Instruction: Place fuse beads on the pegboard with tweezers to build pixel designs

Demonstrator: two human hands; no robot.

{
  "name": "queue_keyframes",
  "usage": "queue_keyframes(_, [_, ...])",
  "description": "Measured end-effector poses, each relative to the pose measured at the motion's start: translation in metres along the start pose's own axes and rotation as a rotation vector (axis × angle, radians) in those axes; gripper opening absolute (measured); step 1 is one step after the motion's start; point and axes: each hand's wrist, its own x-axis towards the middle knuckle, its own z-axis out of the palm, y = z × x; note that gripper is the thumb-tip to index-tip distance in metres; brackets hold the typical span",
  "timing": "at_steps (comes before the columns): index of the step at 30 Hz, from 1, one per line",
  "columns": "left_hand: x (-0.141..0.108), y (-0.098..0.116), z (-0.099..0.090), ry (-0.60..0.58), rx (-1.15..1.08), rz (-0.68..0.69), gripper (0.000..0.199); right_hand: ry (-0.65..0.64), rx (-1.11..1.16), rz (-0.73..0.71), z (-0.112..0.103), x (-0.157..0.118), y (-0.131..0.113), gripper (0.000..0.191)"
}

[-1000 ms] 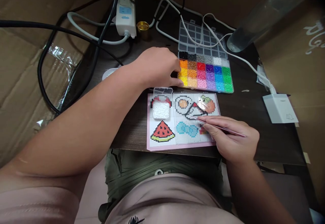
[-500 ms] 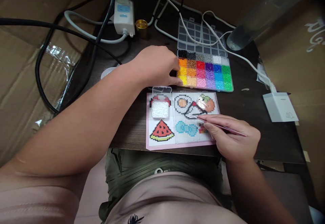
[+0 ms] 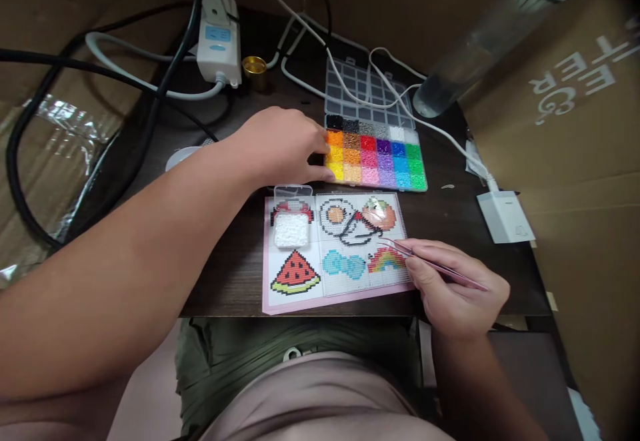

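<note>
My left hand (image 3: 295, 148) rests at the left edge of the bead box (image 3: 373, 154), thumb and fingers against its yellow and orange compartments. In my right hand (image 3: 457, 284) are pink tweezers (image 3: 440, 269), their tips over the right part of a clear pegboard (image 3: 370, 280). Under the board lies a pattern sheet with an egg, a fruit, a bow and a rainbow; black and red beads form an outline (image 3: 360, 234) on it. A small open box of white beads (image 3: 291, 230) sits on the sheet, above the watermelon picture (image 3: 295, 273).
A power strip (image 3: 219, 44) and a gold cup (image 3: 255, 73) stand at the back left. Black and white cables loop around them. A clear cylinder (image 3: 470, 54) is at the back right, and a white charger (image 3: 506, 217) lies on the right.
The view has shifted, so the table items appear further left. The tweezers have moved off the black outline to its right, and their tips look parted. My left hand stays at the bead box.
</note>
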Motion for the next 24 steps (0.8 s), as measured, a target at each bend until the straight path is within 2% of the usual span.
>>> queue_keyframes(3, [-0.0003, 0.0078, -0.0104, -0.079, 0.012, -0.076, 0.045, -0.036, 0.026, 0.021, -0.0016, 0.0013, 0.0018, 0.017])
queue_keyframes(10, [-0.0011, 0.0044, -0.0087, -0.031, 0.024, -0.038, 0.048, -0.007, -0.003, 0.095, 0.0032, 0.0002, 0.0060, 0.011])
queue_keyframes(17, [-0.0004, 0.0072, -0.0112, -0.066, 0.037, -0.060, 0.046, -0.004, -0.028, 0.127, 0.0052, -0.0011, 0.0079, 0.010])
queue_keyframes(24, [0.0001, 0.0081, -0.0116, -0.043, 0.018, -0.043, 0.043, 0.012, -0.006, 0.145, 0.0062, -0.0019, 0.0081, 0.013])
